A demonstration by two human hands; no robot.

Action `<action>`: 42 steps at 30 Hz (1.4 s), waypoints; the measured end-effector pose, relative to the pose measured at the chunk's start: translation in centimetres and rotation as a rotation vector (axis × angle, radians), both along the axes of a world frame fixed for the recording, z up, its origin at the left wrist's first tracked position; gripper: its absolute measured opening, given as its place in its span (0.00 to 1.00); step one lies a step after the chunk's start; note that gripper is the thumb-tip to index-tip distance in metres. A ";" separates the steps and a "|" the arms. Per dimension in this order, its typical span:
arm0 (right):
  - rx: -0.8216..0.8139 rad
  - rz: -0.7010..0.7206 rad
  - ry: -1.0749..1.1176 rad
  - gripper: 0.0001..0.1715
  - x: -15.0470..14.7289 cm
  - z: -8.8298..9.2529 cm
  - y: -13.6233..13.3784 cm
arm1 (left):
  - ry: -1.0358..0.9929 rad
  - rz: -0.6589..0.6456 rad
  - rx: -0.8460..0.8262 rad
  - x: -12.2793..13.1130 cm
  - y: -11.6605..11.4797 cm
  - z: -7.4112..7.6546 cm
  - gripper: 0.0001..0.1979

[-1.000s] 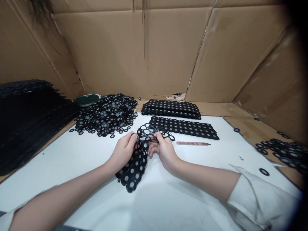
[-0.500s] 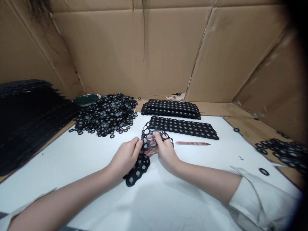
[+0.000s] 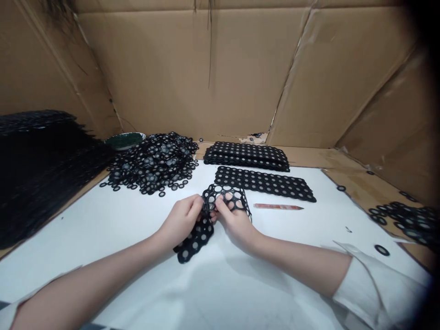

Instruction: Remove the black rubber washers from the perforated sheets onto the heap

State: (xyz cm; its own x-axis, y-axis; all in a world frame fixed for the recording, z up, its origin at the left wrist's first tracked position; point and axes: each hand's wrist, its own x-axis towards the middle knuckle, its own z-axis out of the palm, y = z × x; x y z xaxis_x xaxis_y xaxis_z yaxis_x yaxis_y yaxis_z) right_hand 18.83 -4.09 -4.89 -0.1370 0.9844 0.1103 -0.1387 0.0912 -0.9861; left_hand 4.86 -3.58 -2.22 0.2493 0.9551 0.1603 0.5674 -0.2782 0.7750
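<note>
Between my hands is a black perforated sheet, a net of round holes, curling over at the right. My left hand is closed on its left edge, and a strip with pale discs in its holes hangs below that hand toward the table. My right hand holds the open-holed part, thumb on top and the other fingers behind it. Whether the strip and the open part are one piece, I cannot tell. Beyond my hands lies a flat black sheet with discs in its holes.
Behind stands a stack of similar sheets. A heap of black rings is at back left, beside a green-filled dish. A dark stack stands far left. A red pointed stick lies to the right, with loose rings farther right.
The open-holed part has spread wider over my right fingers and now curves down at its right end. My left hand keeps its hold. The view has shifted slightly.
</note>
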 end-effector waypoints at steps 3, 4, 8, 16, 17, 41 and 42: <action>-0.155 -0.001 0.133 0.16 -0.1 -0.6 0.3 | -0.156 0.148 0.009 -1.9 1.9 0.6 0.15; -0.195 -0.005 0.175 0.16 -0.2 -0.9 0.4 | -0.221 0.221 0.044 -2.5 2.5 0.8 0.14; -0.160 0.012 0.126 0.16 -0.3 -1.5 0.4 | -0.075 0.327 0.216 -3.1 3.1 1.4 0.13; -0.071 -0.061 0.053 0.10 -0.4 -0.6 -0.1 | 0.335 0.084 0.261 -0.6 0.4 0.9 0.12; -0.067 -0.063 0.055 0.09 -0.4 -0.6 -0.2 | 0.355 0.093 0.258 -0.7 0.5 0.8 0.13; -0.159 0.126 0.240 0.10 -0.1 -1.0 0.4 | 0.412 -0.110 0.116 -0.4 -0.1 -0.4 0.13; -0.127 0.136 0.222 0.10 -0.2 -0.8 0.3 | 0.417 -0.118 0.125 -0.3 -0.3 -0.4 0.12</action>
